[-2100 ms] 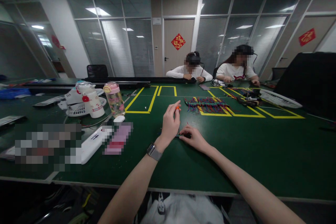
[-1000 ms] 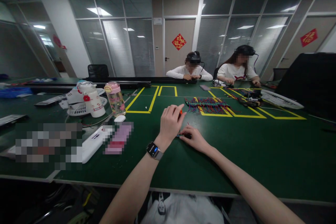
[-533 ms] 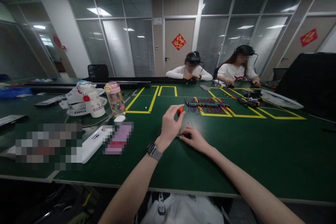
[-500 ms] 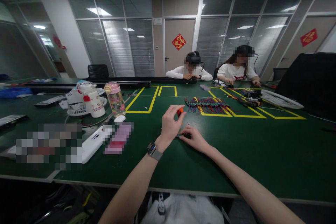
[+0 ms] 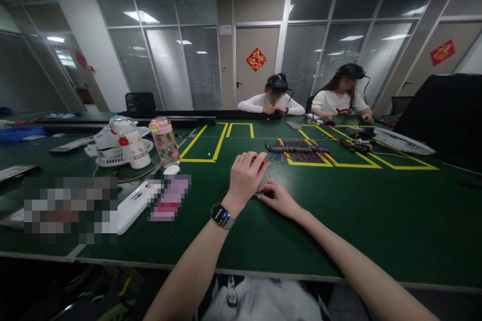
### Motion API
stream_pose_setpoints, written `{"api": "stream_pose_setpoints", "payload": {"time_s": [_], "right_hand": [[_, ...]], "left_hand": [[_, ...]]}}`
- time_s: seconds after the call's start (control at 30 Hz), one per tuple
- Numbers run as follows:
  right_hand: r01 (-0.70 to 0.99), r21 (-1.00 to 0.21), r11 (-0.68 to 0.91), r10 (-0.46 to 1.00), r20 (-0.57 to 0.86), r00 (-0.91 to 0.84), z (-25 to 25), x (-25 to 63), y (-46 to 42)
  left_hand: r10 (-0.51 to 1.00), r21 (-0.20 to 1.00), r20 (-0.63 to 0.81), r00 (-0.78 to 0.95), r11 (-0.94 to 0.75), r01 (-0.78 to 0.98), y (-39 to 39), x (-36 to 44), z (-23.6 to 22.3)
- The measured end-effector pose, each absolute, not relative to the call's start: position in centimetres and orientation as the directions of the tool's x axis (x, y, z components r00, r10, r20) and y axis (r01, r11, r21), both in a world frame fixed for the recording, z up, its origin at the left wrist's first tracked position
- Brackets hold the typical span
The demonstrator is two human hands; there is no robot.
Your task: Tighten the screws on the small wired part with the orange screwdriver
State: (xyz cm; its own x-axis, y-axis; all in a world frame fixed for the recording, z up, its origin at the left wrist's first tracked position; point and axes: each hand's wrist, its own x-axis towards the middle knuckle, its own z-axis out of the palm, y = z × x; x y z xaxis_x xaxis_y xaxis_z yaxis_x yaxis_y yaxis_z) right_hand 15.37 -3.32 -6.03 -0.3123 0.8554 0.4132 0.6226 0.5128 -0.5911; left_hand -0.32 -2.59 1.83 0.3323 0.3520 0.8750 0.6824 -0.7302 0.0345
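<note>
My left hand point(image 5: 246, 178) is closed around the orange handle point(image 5: 264, 161) of what looks like a screwdriver, raised above the table. Most of the tool is hidden behind my fingers, and a thin dark shaft seems to point down beneath them. Just to the right and lower, my right hand point(image 5: 278, 198) rests on the green tabletop, its fingers pinching a small circuit board point(image 5: 257, 194) with a short red wire sticking up. My hands mostly cover this board. Beyond them lies a long row of small circuit boards point(image 5: 297, 149) with red and blue wires.
At left stand a pink-lidded bottle point(image 5: 165, 143), a white jug point(image 5: 133, 145) and a white basket point(image 5: 113, 158), with a white box point(image 5: 137, 205) nearer. Yellow tape point(image 5: 199, 160) marks the green table point(image 5: 369, 220). Two people sit opposite; a white keyboard-like tray point(image 5: 404, 141) lies right.
My left wrist has rotated, turning the watch face up toward me, and its fingers have wrapped further over the orange handle. My right hand stays in place on the circuit board.
</note>
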Motion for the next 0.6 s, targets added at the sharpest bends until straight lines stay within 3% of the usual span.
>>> {"api": "stream_pose_setpoints", "payload": {"time_s": [0.1,0.6], "right_hand": [[0.620,-0.595,0.511,0.857,0.406,-0.317,-5.97,15.37,-3.31],[0.610,-0.597,0.521,0.852,0.409,-0.328,-5.77,15.36,-3.36]], "left_hand": [[0.301,-0.026,0.881,0.364,-0.738,0.674,-2.49,-0.25,1.80],[0.305,-0.008,0.885,0.352,-0.745,0.667,-2.34,-0.10,1.63]]}}
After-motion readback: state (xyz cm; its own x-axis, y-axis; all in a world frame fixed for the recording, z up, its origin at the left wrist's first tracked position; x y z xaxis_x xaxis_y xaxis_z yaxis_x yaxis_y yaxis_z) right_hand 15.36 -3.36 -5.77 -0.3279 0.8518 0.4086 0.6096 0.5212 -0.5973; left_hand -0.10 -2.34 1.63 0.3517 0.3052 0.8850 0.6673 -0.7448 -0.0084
